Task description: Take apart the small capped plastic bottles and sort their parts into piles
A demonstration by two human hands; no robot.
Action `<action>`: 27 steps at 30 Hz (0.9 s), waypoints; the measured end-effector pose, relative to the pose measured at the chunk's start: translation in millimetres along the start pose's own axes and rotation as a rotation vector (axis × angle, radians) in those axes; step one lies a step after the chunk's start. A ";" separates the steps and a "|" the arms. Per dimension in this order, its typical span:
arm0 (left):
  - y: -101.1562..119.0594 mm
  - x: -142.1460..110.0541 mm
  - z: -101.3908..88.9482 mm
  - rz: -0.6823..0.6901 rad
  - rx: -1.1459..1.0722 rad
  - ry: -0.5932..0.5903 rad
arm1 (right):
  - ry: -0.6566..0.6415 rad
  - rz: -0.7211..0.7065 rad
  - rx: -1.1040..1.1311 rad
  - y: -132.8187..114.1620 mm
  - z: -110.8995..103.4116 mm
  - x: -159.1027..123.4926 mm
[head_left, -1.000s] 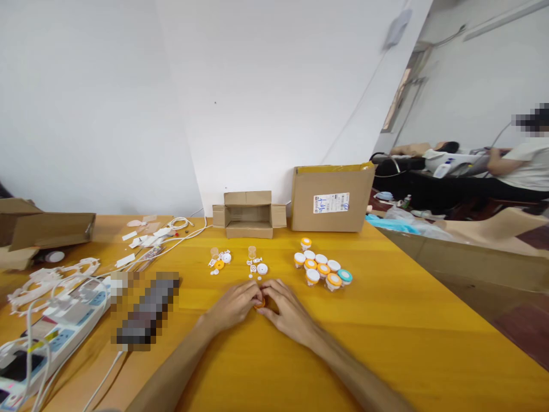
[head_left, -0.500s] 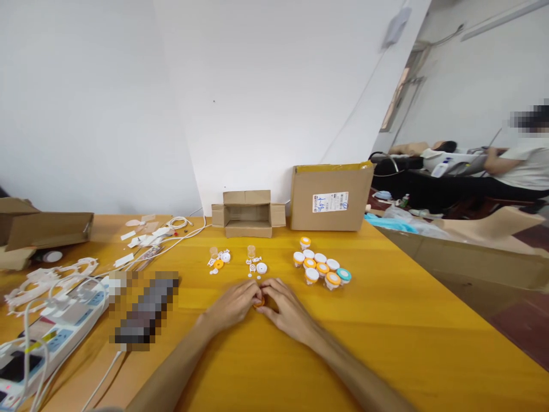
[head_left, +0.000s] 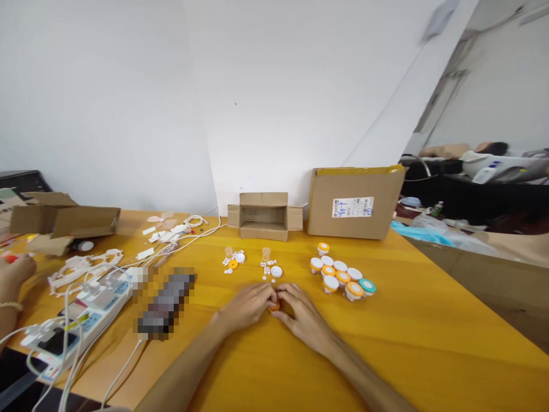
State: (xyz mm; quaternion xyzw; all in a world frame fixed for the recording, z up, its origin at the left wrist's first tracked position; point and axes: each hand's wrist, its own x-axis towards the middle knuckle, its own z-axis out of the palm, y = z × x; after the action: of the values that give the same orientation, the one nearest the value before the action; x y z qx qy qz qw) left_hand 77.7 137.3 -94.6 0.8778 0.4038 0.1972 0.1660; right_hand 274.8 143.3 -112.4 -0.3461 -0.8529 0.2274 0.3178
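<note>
A smooth white wall (head_left: pixel 257 114) rises at twelve o'clock behind the yellow-brown wooden table (head_left: pixel 429 326). A closed brown cardboard carton (head_left: pixel 354 223) stands at one, a long white plastic power strip (head_left: pixel 92 320) lies at nine, a small open brown cardboard box (head_left: pixel 263 234) at twelve. At centre, the left hand (head_left: pixel 253 303) and right hand (head_left: pixel 305 316), fingers drawn close, hold a little round orange plastic piece (head_left: pixel 273 308).

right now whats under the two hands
Between the left hand and right hand, part of an orange piece shows. The hands cover the rest, so its full shape cannot be seen.
</note>
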 end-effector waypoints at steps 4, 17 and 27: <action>1.2 0.6 -2.5 0.009 -0.053 0.000 | 0.009 0.004 -0.012 -1.1 0.2 0.7; 6.7 4.3 -11.1 -0.075 -0.273 0.087 | 0.022 -0.014 -0.062 -3.0 -0.7 2.3; -11.6 9.7 0.3 -0.214 -0.198 0.300 | 0.039 -0.031 -0.045 -0.8 0.5 1.3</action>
State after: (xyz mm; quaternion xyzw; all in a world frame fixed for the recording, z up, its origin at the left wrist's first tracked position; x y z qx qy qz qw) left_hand 76.1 151.9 -98.0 0.7700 0.4935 0.3459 0.2096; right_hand 273.4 143.6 -111.8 -0.3442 -0.8567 0.1963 0.3302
